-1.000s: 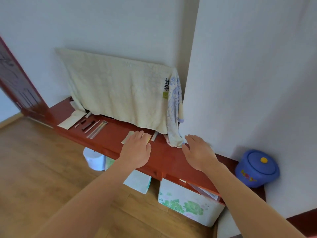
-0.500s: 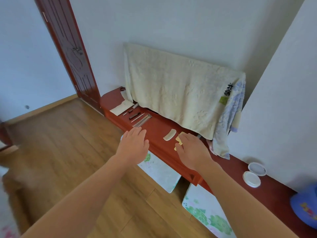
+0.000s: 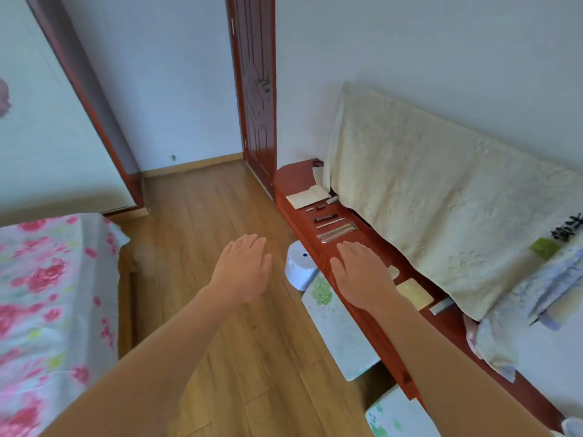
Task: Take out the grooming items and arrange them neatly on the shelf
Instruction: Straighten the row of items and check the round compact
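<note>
A long red wooden shelf (image 3: 295, 181) runs low along the right wall. Several small grooming tools (image 3: 334, 225) lie in a row on it, beside a cream pouch (image 3: 307, 197). A yellow-cream flat comb (image 3: 415, 293) and a smaller pale piece (image 3: 393, 272) lie nearer to me. My right hand (image 3: 359, 272) hovers flat over the shelf edge, fingers straight, holding nothing. My left hand (image 3: 243, 266) is spread flat over the wooden floor, also empty.
A cream towel (image 3: 441, 197) drapes over something behind the shelf. A white round container (image 3: 299, 268) and floral boxes (image 3: 337, 323) sit on the floor under the shelf. A bed with a floral cover (image 3: 47, 294) is at left, a red door (image 3: 255, 89) ahead.
The view has swung left, bringing the door and the bed in. Both hands have moved left along the shelf; my right hand has left the comb, and my left hand is out over the floor.
</note>
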`<state>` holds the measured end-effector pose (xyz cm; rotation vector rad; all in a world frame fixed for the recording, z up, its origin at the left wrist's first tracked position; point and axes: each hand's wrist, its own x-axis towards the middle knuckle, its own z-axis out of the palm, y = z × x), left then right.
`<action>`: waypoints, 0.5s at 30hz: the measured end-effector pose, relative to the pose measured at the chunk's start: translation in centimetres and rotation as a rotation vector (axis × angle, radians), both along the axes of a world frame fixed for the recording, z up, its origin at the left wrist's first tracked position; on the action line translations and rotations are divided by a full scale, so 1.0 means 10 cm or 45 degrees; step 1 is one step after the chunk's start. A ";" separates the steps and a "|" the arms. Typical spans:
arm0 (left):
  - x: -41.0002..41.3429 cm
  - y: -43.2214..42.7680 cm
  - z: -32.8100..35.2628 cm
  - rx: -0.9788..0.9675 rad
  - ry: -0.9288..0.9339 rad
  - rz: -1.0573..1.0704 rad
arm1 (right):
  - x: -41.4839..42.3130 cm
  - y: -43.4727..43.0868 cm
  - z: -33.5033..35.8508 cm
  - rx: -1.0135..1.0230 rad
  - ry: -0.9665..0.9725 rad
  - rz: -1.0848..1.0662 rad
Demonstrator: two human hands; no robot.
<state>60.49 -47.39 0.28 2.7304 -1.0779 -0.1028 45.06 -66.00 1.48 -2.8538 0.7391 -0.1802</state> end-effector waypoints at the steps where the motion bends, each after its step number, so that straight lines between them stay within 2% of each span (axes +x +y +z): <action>1: 0.08 0.07 0.00 0.001 -0.003 0.019 | 0.11 0.03 0.00 0.013 -0.019 0.017; 5: 0.41 0.33 0.05 -0.020 0.018 0.087 | 0.62 0.18 -0.05 -0.006 0.019 0.131; 15: 1.59 0.79 0.10 -0.014 0.019 0.079 | 1.84 0.60 -0.09 0.032 -0.012 0.162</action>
